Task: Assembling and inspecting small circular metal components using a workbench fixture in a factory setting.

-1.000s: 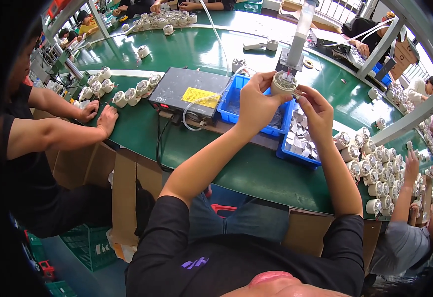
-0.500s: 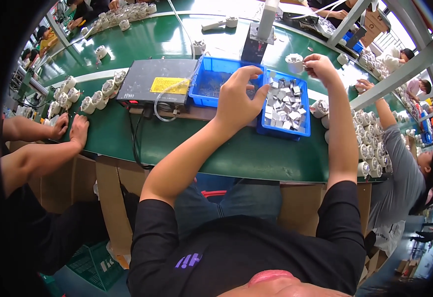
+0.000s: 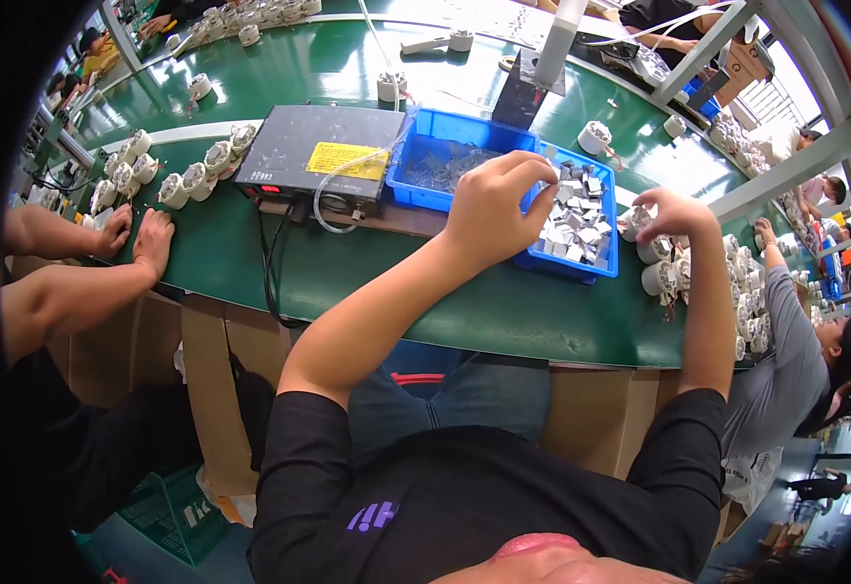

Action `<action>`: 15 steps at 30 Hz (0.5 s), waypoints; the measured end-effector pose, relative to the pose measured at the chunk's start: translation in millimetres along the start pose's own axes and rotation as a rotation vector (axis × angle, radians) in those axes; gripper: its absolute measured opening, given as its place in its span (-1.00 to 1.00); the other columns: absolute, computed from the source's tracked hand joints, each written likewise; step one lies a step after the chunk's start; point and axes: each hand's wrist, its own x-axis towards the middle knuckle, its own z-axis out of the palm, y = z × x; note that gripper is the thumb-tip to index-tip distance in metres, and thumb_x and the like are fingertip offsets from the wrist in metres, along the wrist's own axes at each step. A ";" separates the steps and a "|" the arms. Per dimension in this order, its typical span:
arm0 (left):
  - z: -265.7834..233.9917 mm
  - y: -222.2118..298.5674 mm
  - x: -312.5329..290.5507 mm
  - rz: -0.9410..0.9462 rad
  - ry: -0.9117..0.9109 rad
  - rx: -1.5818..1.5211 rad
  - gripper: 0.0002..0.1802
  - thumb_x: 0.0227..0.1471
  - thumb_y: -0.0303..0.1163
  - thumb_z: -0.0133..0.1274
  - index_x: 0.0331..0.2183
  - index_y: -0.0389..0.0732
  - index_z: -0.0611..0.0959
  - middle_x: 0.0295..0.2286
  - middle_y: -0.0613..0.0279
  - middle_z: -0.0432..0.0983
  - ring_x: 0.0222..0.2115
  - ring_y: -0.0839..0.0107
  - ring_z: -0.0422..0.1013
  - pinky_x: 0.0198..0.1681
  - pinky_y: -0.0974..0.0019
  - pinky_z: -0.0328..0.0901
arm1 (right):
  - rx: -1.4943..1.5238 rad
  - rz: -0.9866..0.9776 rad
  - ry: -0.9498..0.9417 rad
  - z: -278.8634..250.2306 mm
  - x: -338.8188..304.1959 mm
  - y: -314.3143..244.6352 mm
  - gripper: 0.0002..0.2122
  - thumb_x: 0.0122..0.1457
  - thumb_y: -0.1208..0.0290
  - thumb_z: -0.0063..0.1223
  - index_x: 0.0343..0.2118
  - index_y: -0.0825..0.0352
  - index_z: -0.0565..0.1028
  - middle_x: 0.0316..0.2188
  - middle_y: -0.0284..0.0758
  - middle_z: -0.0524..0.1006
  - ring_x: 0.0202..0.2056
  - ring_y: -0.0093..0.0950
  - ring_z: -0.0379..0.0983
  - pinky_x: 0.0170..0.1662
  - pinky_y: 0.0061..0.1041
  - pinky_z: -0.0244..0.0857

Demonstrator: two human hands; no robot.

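My left hand [image 3: 497,212] hovers over the blue bin [image 3: 612,209] of small silvery metal blocks [image 3: 573,232], thumb and forefinger apart and nothing visible between them. My right hand [image 3: 686,216] is at the stock of white round parts on the right, its thumb and fingers curved apart beside a white round part [image 3: 633,224]; whether the fingertips touch it is unclear. Farther off, another white round part [image 3: 595,137] with a thin wire stands on the green surface.
Left of the bin are a second blue bin [image 3: 425,198] of thin clear pieces and a black metal box [image 3: 323,146] with a clear tube. A dark post [image 3: 525,92] rises behind the bins. Co-workers' hands [image 3: 153,238] rest at left; a grey-sleeved person [image 3: 771,321] reaches at right.
My right hand has left the white round part on the far surface and come nearer and rightward to the stock of parts. My left hand stays over the bins, its fingers slightly closer together.
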 end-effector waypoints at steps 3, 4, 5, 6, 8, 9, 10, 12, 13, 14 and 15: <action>0.8 -0.1 -2.6 0.048 -0.035 0.019 -0.82 -0.05 -0.61 0.34 -0.33 -0.23 0.72 -0.24 0.20 0.74 -0.35 0.26 0.63 -0.27 0.30 0.53 | -0.132 -0.032 0.129 3.3 -2.1 -4.5 -0.44 -0.03 0.27 0.49 0.08 0.35 0.63 -0.18 -0.13 0.71 -0.12 -0.29 0.62 0.03 -0.28 0.49; 1.7 -0.8 -4.4 0.082 -0.062 0.031 -0.81 -0.06 -0.61 0.35 -0.32 -0.22 0.72 -0.23 0.19 0.74 -0.34 0.25 0.64 -0.26 0.28 0.53 | -0.187 -0.065 0.283 5.4 -4.3 -5.0 -0.43 -0.05 0.28 0.50 0.08 0.34 0.63 -0.20 -0.14 0.72 -0.14 -0.28 0.62 0.03 -0.29 0.48; 2.7 -1.1 -5.9 0.116 -0.090 0.043 -0.79 -0.06 -0.60 0.35 -0.31 -0.20 0.72 -0.21 0.19 0.73 -0.32 0.23 0.65 -0.25 0.27 0.53 | -0.242 -0.096 0.438 7.6 -7.5 -5.3 -0.42 -0.07 0.29 0.50 0.08 0.32 0.63 -0.22 -0.15 0.72 -0.16 -0.28 0.63 0.02 -0.29 0.48; 3.3 -0.9 -6.2 0.151 -0.118 0.055 -0.77 -0.07 -0.60 0.35 -0.29 -0.19 0.72 -0.19 0.18 0.73 -0.31 0.22 0.65 -0.24 0.25 0.53 | -0.297 -0.127 0.594 9.7 -11.9 -5.7 -0.41 -0.09 0.31 0.51 0.08 0.31 0.63 -0.24 -0.17 0.72 -0.18 -0.28 0.63 0.02 -0.29 0.47; 3.5 0.8 -6.4 0.160 -0.104 0.076 -0.72 -0.08 -0.59 0.37 -0.25 -0.18 0.71 -0.17 0.16 0.72 -0.28 0.19 0.65 -0.23 0.23 0.53 | -0.221 -0.195 0.636 -2.3 -30.3 -40.2 -0.42 -0.09 0.31 0.51 0.07 0.31 0.63 -0.27 -0.19 0.72 -0.21 -0.28 0.63 0.01 -0.29 0.46; 4.0 1.3 -7.4 0.169 -0.099 0.087 -0.66 -0.09 -0.57 0.38 -0.20 -0.17 0.70 -0.14 0.14 0.71 -0.26 0.17 0.65 -0.22 0.22 0.54 | -0.141 -0.251 0.670 -11.1 -45.2 -71.0 -0.44 -0.08 0.32 0.51 0.05 0.31 0.63 -0.29 -0.20 0.72 -0.23 -0.28 0.63 0.00 -0.30 0.46; 4.1 1.6 -8.4 0.176 -0.094 0.100 -0.60 -0.11 -0.56 0.39 -0.16 -0.16 0.69 -0.11 0.12 0.71 -0.24 0.14 0.65 -0.20 0.20 0.54 | -0.059 -0.309 0.702 -17.9 -57.9 -102.0 -0.45 -0.08 0.32 0.50 0.04 0.31 0.63 -0.31 -0.22 0.71 -0.26 -0.28 0.63 -0.01 -0.30 0.45; 6.2 4.2 -8.9 0.195 -0.091 0.110 -0.55 -0.12 -0.54 0.41 -0.12 -0.14 0.67 -0.08 0.10 0.70 -0.22 0.12 0.66 -0.19 0.18 0.54 | 0.043 -0.417 0.766 -15.6 -71.0 -143.2 -0.50 -0.06 0.32 0.50 0.00 0.30 0.63 -0.38 -0.25 0.69 -0.36 -0.28 0.60 -0.07 -0.31 0.44; 9.1 5.5 -9.1 0.148 -0.093 0.063 -0.49 -0.13 -0.53 0.42 -0.07 -0.13 0.65 -0.07 0.08 0.68 -0.21 0.11 0.65 -0.18 0.18 0.54 | 0.063 -0.478 0.794 -12.5 -72.7 -158.5 -0.53 -0.04 0.31 0.50 -0.03 0.30 0.63 -0.43 -0.26 0.68 -0.42 -0.28 0.58 -0.11 -0.31 0.44; 9.8 6.8 -9.0 0.101 -0.091 0.023 -0.42 -0.13 -0.52 0.43 -0.02 -0.12 0.62 -0.06 0.06 0.67 -0.20 0.11 0.64 -0.17 0.17 0.53 | 0.066 -0.490 0.798 -11.2 -74.8 -174.9 -0.53 -0.04 0.31 0.50 -0.03 0.30 0.63 -0.43 -0.26 0.68 -0.42 -0.28 0.58 -0.11 -0.31 0.44; 9.7 6.3 -8.9 0.051 -0.088 -0.014 -0.36 -0.14 -0.50 0.45 0.03 -0.11 0.59 -0.04 0.05 0.66 -0.19 0.11 0.64 -0.15 0.17 0.53 | 0.168 -0.438 0.745 -10.0 -75.4 -189.5 -0.56 -0.03 0.32 0.50 -0.06 0.31 0.63 -0.48 -0.29 0.65 -0.46 -0.33 0.55 -0.20 -0.35 0.42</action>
